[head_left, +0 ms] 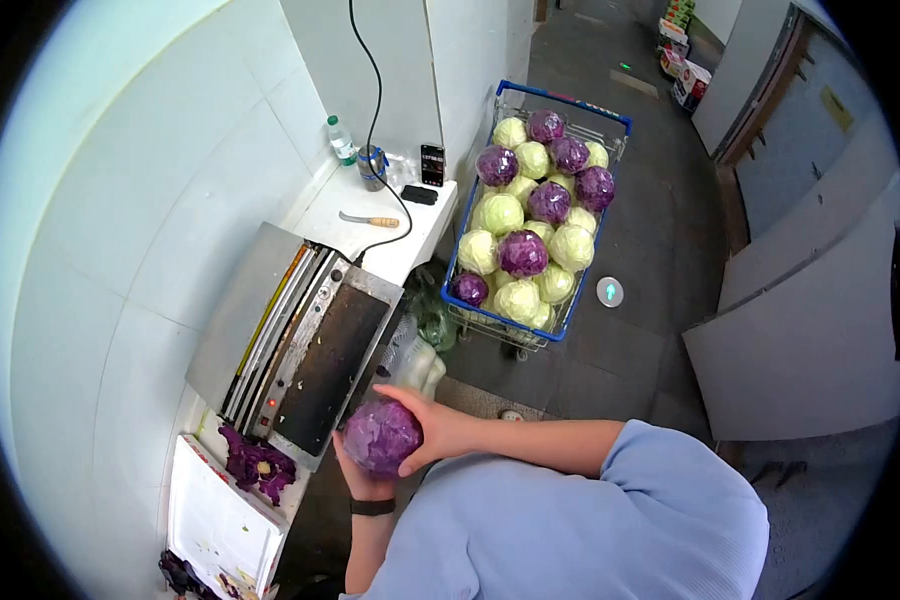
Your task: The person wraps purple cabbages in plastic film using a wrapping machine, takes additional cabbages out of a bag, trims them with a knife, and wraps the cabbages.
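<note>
A purple cabbage [382,438], glossy as if covered in clear film, is held between my two hands beside the front edge of a wrapping machine. My right hand [432,425] curves over its upper right side with the thumb underneath. From below, my left hand [365,482], with a dark band on the wrist, cups the cabbage; some of its fingers are hidden behind it. The metal wrapping machine [315,345] has a dark, stained plate and a small red light. Loose purple cabbage leaves [257,463] lie beside the machine.
A blue-rimmed shopping cart [560,335] full of green and purple cabbages stands beyond the counter. On the white counter [395,255] are a wooden-handled knife [370,220], a bottle [341,142] and a phone [432,165]. A white tray [220,520] with scraps lies at lower left.
</note>
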The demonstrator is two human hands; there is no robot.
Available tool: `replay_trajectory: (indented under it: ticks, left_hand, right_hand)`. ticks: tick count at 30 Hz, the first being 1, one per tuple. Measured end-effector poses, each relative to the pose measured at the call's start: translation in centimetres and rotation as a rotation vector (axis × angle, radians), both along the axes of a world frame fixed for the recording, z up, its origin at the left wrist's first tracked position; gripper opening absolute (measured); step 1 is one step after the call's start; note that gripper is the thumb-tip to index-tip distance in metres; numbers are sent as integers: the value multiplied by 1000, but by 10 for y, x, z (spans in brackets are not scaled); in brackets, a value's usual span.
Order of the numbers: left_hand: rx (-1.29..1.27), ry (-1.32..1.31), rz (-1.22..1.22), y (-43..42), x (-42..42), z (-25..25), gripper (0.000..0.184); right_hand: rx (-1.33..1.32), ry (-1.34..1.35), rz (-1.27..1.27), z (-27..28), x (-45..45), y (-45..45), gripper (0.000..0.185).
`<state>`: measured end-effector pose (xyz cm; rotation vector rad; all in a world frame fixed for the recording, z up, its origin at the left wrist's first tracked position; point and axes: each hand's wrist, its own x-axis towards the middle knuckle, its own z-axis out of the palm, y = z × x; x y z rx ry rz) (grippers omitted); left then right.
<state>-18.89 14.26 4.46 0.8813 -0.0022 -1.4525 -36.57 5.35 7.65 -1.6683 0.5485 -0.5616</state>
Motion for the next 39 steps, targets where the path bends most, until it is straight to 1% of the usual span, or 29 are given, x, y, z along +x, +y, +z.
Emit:
replay_trajectory:
  ticks: [5, 6, 9, 10, 13, 14, 17, 18, 20, 23, 26, 29, 30, 33, 34, 36, 37, 38, 39]
  left_hand:
    - [68, 10, -39, -2, 3, -17, 67]
    - [49, 24, -56, -6, 3, -18, 62]
    - [22, 42, -116, -12, 2, -13, 60]
    - [47, -6, -104, -15, 1, -16, 67]
    - [8, -1, -168, -27, -7, 6, 75]
    - [8, -42, -193, -31, -8, 4, 81]
    - [19, -50, -240, -46, -15, 16, 79]
    - [37, -86, -253, -51, -17, 13, 77]
    - [73, -159, -274, -65, -22, 5, 74]
    - [111, -222, -234, -94, -45, 5, 74]
    - [96, -311, -245, -128, -60, -6, 75]
    - [81, -328, -277, -162, -75, -2, 74]
    - [65, -346, -252, -175, -84, 2, 73]
    - [210, -308, -337, -211, -109, 20, 72]
    - [222, -366, -336, -220, -112, 10, 68]
    - [243, -391, -324, -237, -126, 5, 66]
    - [250, -401, -318, -245, -133, 1, 64]
    - [251, -382, -301, -251, -132, -17, 61]
    - [238, -368, -304, -256, -139, -16, 61]
  right_hand:
    - [-37, 63, -58, -4, -4, 9, 119]
    - [-52, 67, -80, -2, -6, 12, 119]
    - [-73, 77, -163, 5, -7, 23, 117]
    - [-134, 47, -208, -5, -7, 22, 117]
    - [29, -9, -262, -9, -11, 14, 117]
    - [15, -10, -249, -9, -14, 9, 118]
    - [-66, -6, -189, -17, -25, -5, 120]
    - [-37, -18, -198, -17, -29, -10, 121]
    - [19, -41, -211, -18, -40, -22, 122]
    - [10, -14, -250, -20, -60, -49, 122]
    - [49, 30, -227, -14, -85, -84, 120]
    - [-48, 27, -247, -18, -103, -117, 117]
    - [-40, 8, -264, -21, -112, -128, 116]
    - [-25, -56, -297, -35, -130, -157, 116]
    - [-29, -75, -304, -42, -137, -165, 117]
    - [-23, -80, -302, -46, -152, -181, 119]
    - [10, -38, -288, -43, -161, -190, 120]
    - [44, 3, -274, -39, -170, -199, 120]
    - [79, 45, -260, -36, -178, -208, 120]
